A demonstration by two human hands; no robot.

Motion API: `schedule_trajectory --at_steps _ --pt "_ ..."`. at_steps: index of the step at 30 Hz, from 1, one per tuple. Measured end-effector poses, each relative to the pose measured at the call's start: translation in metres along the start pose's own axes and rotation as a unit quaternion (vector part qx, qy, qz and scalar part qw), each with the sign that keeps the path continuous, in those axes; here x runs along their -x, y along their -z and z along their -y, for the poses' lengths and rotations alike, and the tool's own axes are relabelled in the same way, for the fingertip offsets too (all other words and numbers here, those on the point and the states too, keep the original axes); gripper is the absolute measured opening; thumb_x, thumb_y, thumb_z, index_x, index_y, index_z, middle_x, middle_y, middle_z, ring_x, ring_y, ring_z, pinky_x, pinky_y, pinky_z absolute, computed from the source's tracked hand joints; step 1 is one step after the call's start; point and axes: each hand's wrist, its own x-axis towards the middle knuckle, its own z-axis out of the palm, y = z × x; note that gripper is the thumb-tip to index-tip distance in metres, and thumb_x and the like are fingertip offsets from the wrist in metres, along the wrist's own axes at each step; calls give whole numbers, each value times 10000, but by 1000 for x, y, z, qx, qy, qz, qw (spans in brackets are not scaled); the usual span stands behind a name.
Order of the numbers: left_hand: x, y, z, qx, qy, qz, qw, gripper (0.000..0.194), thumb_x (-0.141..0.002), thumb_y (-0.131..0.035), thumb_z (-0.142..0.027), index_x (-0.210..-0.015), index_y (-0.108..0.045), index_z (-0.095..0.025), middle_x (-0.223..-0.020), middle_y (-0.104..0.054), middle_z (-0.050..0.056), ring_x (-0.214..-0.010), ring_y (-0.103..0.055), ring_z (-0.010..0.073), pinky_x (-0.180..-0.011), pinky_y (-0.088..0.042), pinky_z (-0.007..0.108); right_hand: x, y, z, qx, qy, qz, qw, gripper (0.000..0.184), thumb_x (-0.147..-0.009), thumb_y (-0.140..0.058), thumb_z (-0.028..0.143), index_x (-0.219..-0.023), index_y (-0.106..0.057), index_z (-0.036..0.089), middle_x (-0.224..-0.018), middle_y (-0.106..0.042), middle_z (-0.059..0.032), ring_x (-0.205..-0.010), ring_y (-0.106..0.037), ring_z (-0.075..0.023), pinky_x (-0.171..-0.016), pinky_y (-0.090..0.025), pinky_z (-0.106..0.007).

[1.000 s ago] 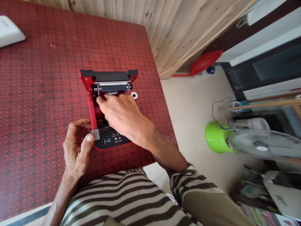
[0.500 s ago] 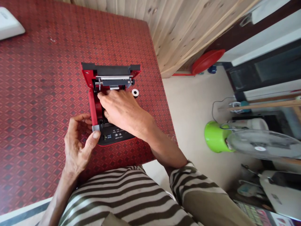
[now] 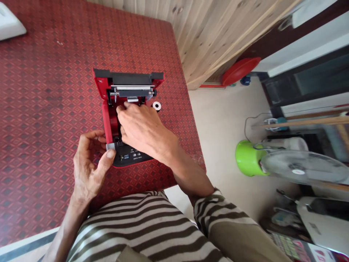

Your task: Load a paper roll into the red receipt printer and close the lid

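Note:
A small red and black label printer (image 3: pixel 108 125) sits on the table with its lid (image 3: pixel 131 78) raised at the back. Under the lid show a dark roller and a metal bar. My left hand (image 3: pixel 89 163) grips the printer's front left corner, thumb on the grey piece and fingers along the side. My right hand (image 3: pixel 144 131) reaches down into the open compartment with bent fingers. Its fingertips are hidden inside, so whatever they hold is out of sight. A small white roll (image 3: pixel 156 106) with a dark core stands just right of the printer.
The table (image 3: pixel 54 109) has a red patterned cover and ends at the right. A white object (image 3: pixel 11 22) lies at its far left. Wooden boards (image 3: pixel 218 29) border the back. On the floor side are a green bucket (image 3: pixel 247 158) and a fan (image 3: pixel 297 169).
My right hand has shifted slightly to the right inside the compartment, fingers still bent down. The lid appears slightly higher. My left hand keeps its hold on the corner.

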Motion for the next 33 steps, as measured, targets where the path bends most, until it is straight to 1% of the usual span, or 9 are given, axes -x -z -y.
schedule_trajectory --at_steps 7,14,18,21,24,26,29,31,33 --pt "-1 0 0 -3 2 -2 1000 481 -885 -751 -569 -1228 -637 -252 -943 -652 14 -795 -605 181 -727 -507 355 6 0 -3 -4 -3 -12 1000 321 -962 -499 92 -1228 -679 111 -1022 -789 -141 -935 -769 -284 -774 -549 -370" --pt "-1 -1 0 -7 -8 -8 1000 457 -893 -745 -555 -1225 -642 -258 -977 -668 16 -782 -598 171 -709 -503 346 22 0 -9 -32 12 -87 996 298 -1025 -488 194 -1277 -642 157 -1087 -760 -73 -907 -724 -247 -680 -474 -347" --pt "-1 0 -1 -11 -14 -10 1000 433 -901 -745 -538 -1211 -654 -249 -979 -666 17 -773 -584 159 -692 -490 325 48 4 -10 -112 32 -157 981 284 -1070 -503 211 -1323 -631 204 -1245 -738 -41 -1009 -717 -177 -744 -545 -304" --pt "-2 2 -2 -10 -13 -3 1000 447 -903 -744 -535 -1234 -658 -247 -980 -665 19 -768 -589 156 -685 -496 317 74 6 -21 -182 -48 -259 947 230 -1045 -628 311 -1267 -660 260 -1124 -763 -28 -778 -693 -145 -661 -576 -294" --pt "-4 3 -2 -10 -6 -5 1000 467 -892 -760 -529 -1257 -673 -250 -976 -696 21 -785 -628 165 -682 -517 309 98 2 -45 -226 -102 -440 863 229 -960 -755 294 -1177 -690 262 -970 -733 1 -623 -617 -125 -515 -501 -282" --pt "-7 2 -4 -15 -20 -21 999 520 -876 -773 -538 -1304 -682 -256 -1036 -735 34 -851 -671 183 -723 -543 322 111 -7 -63 -240 -124 -518 811 211 -924 -794 308 -1113 -709 274 -911 -697 24 -578 -576 -108 -455 -419 -259" --pt "-18 -3 -11 -31 -67 -29 997 690 -802 -850 -467 -1434 -635 -288 -1330 -723 74 -1128 -706 248 -972 -571 418 123 -29 -86 -270 -191 -511 794 207 -857 -831 285 -1024 -709 269 -776 -642 58 -516 -515 -94 -432 -349 -243" --pt "-26 -7 -18 -31 -87 -9 996 831 -739 -897 -351 -1503 -573 -322 -1518 -632 79 -1334 -649 298 -1126 -531 494 127 -47 -96 -299 -233 -469 798 197 -845 -821 271 -1001 -703 246 -692 -587 80 -496 -479 -86 -450 -344 -238" --pt "-34 -11 -25 -9 -89 23 996 870 -730 -880 -267 -1528 -540 -333 -1574 -592 76 -1406 -616 313 -1153 -538 523 129 -64 -101 -324 -252 -421 809 199 -848 -810 280 -1008 -703 228 -649 -539 94 -505 -466 -84 -491 -366 -243"
